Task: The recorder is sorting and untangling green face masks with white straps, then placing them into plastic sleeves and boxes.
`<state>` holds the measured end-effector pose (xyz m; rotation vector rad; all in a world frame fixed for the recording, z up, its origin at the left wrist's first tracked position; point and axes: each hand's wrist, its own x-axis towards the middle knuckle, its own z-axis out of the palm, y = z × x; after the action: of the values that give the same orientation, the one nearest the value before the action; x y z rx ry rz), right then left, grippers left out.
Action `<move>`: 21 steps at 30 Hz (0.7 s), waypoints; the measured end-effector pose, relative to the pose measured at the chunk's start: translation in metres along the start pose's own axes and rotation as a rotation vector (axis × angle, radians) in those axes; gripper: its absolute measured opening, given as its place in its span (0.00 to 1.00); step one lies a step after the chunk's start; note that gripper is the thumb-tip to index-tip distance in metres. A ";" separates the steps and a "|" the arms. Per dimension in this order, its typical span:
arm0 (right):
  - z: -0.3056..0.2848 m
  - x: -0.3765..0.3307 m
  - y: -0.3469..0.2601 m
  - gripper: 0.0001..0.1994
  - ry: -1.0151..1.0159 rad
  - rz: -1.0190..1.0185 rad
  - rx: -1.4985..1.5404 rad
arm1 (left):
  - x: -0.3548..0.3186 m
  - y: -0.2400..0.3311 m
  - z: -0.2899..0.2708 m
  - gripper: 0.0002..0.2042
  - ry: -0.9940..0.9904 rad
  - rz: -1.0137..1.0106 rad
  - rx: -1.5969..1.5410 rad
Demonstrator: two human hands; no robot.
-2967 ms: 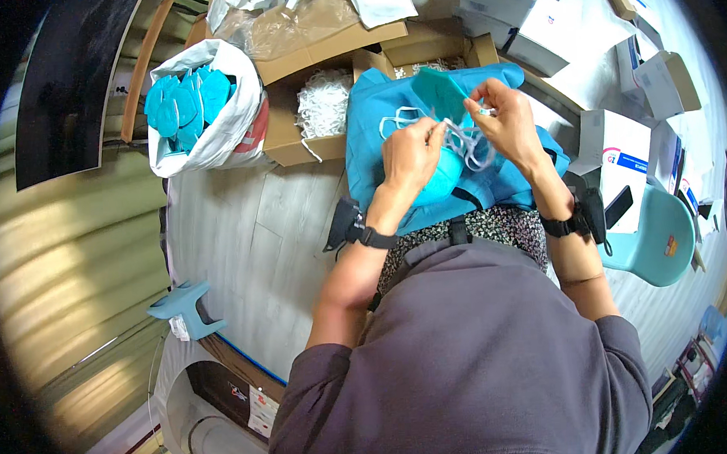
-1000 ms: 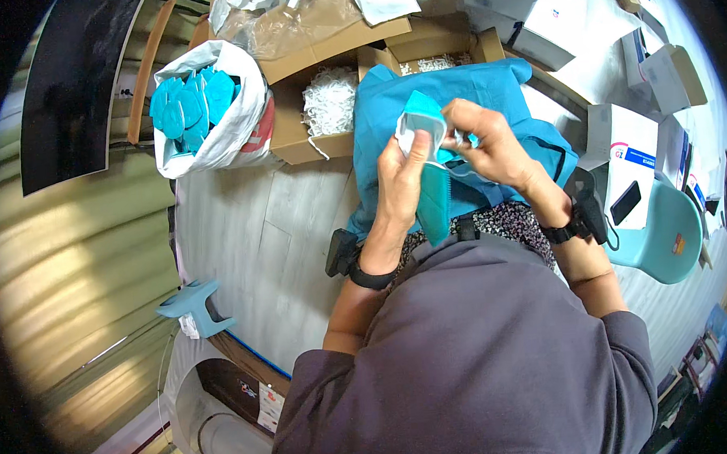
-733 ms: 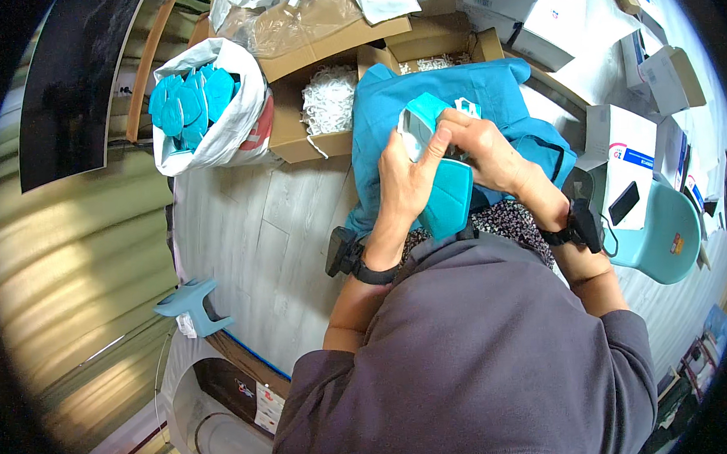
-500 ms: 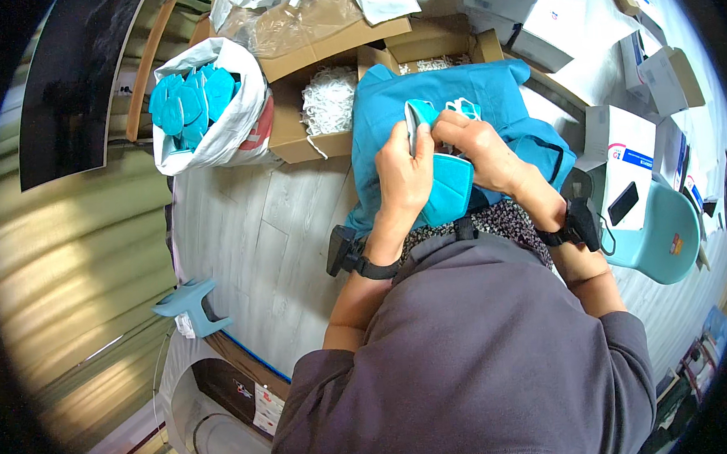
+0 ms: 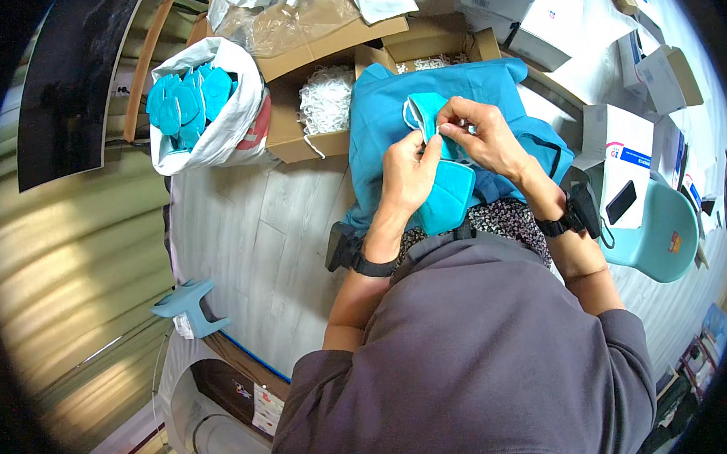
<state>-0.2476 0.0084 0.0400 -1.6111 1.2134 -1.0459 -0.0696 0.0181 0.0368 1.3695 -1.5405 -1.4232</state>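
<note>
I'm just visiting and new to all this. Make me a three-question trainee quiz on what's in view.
1. True or false: the left hand and the right hand both touch the teal mask between them.

2. What stands beside the white bag of teal pieces?
A) A teal chair
B) A carton of white strands
C) A phone

3. Fill in the colour: each wrist wears a ____ band.

Key: 1. True. 2. B. 3. Black.
</note>
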 end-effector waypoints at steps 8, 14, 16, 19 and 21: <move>-0.003 0.004 0.031 0.09 0.141 -0.115 -0.055 | -0.003 0.007 0.003 0.14 0.110 0.196 0.316; -0.046 0.017 0.063 0.09 0.398 0.162 -0.123 | -0.018 0.007 -0.007 0.14 0.300 0.196 0.183; -0.031 0.010 0.030 0.09 0.273 0.060 -0.022 | -0.006 -0.007 -0.014 0.14 0.374 0.223 0.073; 0.008 -0.001 -0.006 0.09 0.108 0.158 0.084 | 0.000 0.001 -0.006 0.12 0.400 0.176 -0.052; 0.021 -0.003 -0.005 0.10 0.087 0.179 0.073 | 0.000 0.011 0.002 0.09 0.418 0.171 -0.150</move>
<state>-0.2265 0.0152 0.0381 -1.3862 1.3354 -1.0424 -0.0743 0.0178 0.0468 1.3090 -1.2208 -1.0449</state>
